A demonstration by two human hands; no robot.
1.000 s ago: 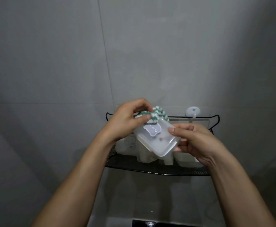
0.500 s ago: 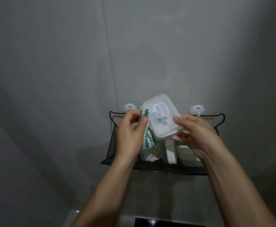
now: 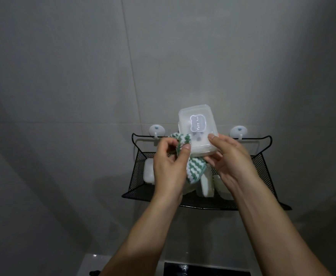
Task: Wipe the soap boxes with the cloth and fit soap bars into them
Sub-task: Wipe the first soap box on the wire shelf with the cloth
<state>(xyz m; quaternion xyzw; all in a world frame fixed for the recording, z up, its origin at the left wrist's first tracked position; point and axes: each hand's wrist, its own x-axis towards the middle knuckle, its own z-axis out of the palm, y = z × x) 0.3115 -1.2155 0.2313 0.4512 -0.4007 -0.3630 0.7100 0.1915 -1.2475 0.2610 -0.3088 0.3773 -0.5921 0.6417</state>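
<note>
A translucent white soap box (image 3: 197, 128) with a grey bear-shaped label is held upright and tilted above a black mesh basket (image 3: 135, 176). My right hand (image 3: 229, 158) grips the box at its lower right edge. My left hand (image 3: 169, 162) pinches a green-and-white striped cloth (image 3: 195, 168), which touches the box's lower left side and hangs down below it. More white soap boxes lie in the basket: one at the left (image 3: 148, 172), others in the middle (image 3: 207, 186), partly hidden behind my hands.
The basket hangs on a grey tiled wall from two white round hooks (image 3: 156, 130) (image 3: 238, 131). Below, a pale ledge (image 3: 95, 263) and a dark glossy surface (image 3: 203, 270) show at the bottom edge.
The soap box has been turned from lying slanted low to standing up higher with its label facing me. The cloth has moved from the box's top to its lower left side.
</note>
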